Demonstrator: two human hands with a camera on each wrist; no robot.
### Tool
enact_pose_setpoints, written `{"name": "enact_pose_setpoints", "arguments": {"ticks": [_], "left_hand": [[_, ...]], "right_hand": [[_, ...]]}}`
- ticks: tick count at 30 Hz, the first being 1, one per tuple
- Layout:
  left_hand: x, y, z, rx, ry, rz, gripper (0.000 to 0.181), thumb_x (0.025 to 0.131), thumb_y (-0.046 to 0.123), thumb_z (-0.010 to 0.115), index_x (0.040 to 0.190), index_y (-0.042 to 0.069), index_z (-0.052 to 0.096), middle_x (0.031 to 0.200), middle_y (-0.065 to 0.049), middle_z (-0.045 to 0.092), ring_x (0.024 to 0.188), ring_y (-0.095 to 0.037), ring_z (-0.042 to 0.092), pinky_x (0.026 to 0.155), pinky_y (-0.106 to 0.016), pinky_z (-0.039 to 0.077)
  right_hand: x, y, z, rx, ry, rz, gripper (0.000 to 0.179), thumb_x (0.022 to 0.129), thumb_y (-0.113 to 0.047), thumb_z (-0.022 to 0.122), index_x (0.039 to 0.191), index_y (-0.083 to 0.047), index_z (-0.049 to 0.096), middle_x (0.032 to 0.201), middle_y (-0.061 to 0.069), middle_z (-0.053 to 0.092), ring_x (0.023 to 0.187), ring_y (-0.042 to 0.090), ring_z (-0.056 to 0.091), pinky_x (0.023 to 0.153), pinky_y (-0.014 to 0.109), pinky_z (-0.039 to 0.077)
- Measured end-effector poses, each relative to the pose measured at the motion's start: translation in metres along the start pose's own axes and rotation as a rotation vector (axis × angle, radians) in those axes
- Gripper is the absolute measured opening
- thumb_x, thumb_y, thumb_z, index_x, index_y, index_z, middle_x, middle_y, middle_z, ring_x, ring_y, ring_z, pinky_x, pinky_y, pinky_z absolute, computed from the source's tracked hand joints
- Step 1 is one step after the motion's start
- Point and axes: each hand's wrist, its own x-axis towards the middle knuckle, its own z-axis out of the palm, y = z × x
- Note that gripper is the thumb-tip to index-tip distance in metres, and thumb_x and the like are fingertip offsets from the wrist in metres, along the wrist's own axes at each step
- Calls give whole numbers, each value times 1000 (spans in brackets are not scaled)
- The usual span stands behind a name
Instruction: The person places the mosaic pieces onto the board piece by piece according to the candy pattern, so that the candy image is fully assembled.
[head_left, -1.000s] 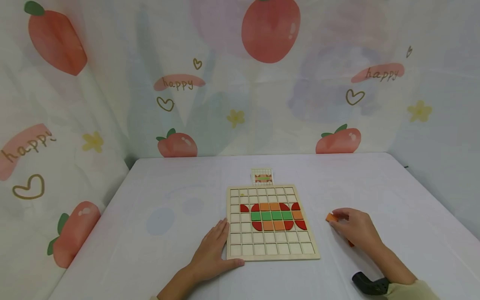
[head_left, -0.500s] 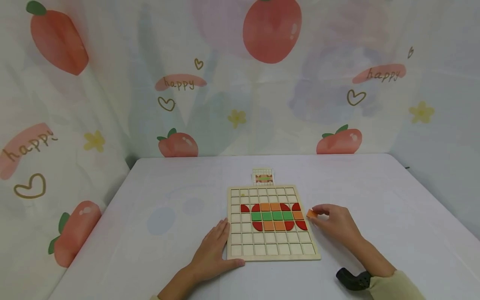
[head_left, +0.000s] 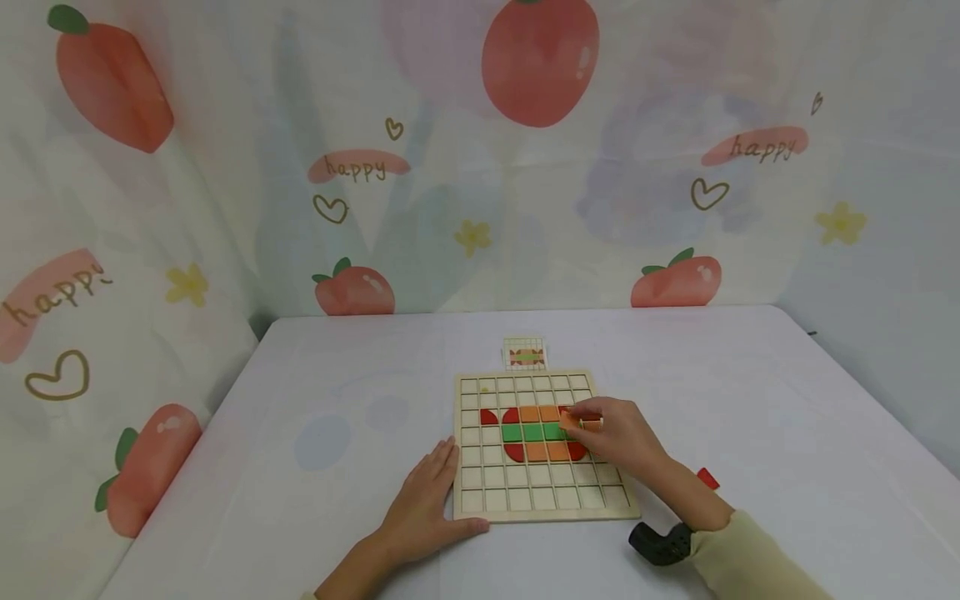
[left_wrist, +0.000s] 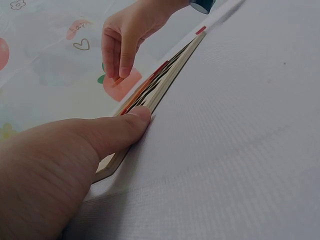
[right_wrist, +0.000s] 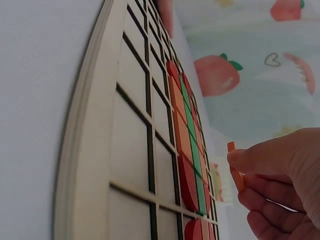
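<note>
A wooden grid board (head_left: 542, 499) lies on the table, its middle rows set with red, orange and green tiles. My left hand (head_left: 423, 508) rests along the board's left edge with straight fingers. Its thumb (left_wrist: 132, 125) presses on the board's near edge in the left wrist view. Above the right part of the tile pattern, my right hand (head_left: 618, 437) pinches an orange tile (right_wrist: 238, 179) between thumb and fingers. In the right wrist view that tile stands on edge, clear of the board. The right hand hides some tiles at the board's right side.
Behind the board lies a small card (head_left: 525, 356) printed with a grid pattern. A loose red tile (head_left: 707, 478) sits on the white table to the right, beside the right forearm. A black device (head_left: 660, 546) is at the right wrist. Patterned cloth (head_left: 525, 208) hangs behind the table.
My right hand has moved left from the table at the right to above the board, carrying the orange tile. The loose red tile now shows. The left hand has stayed put.
</note>
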Motion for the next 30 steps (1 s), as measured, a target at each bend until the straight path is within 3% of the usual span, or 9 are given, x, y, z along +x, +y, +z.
{"name": "enact_pose_setpoints", "arguments": {"ticks": [12, 23, 30], "left_hand": [[0, 1, -2, 3, -9, -7, 107, 72, 73, 53, 145, 1, 22, 151, -10, 17, 137, -25, 13, 106, -49, 19], [-1, -1, -3, -19, 1, 16, 105, 74, 71, 53, 145, 1, 21, 151, -9, 16, 137, -24, 12, 106, -50, 18], [0, 0, -3, -16, -19, -2, 107, 73, 74, 51, 146, 4, 18, 152, -7, 13, 138, -22, 9, 107, -48, 16]], "right_hand": [[19, -22, 22, 17, -19, -211, 20, 76, -11, 75, 95, -4, 70, 90, 2, 67, 85, 19, 62, 75, 38, 51], [34, -40, 40, 73, -137, -383, 16, 80, -14, 72, 94, -6, 71, 90, 1, 68, 87, 17, 63, 75, 37, 51], [37, -43, 46, 44, -151, -380, 16, 80, -18, 73, 92, -9, 71, 91, -1, 69, 88, 15, 63, 74, 33, 52]]}}
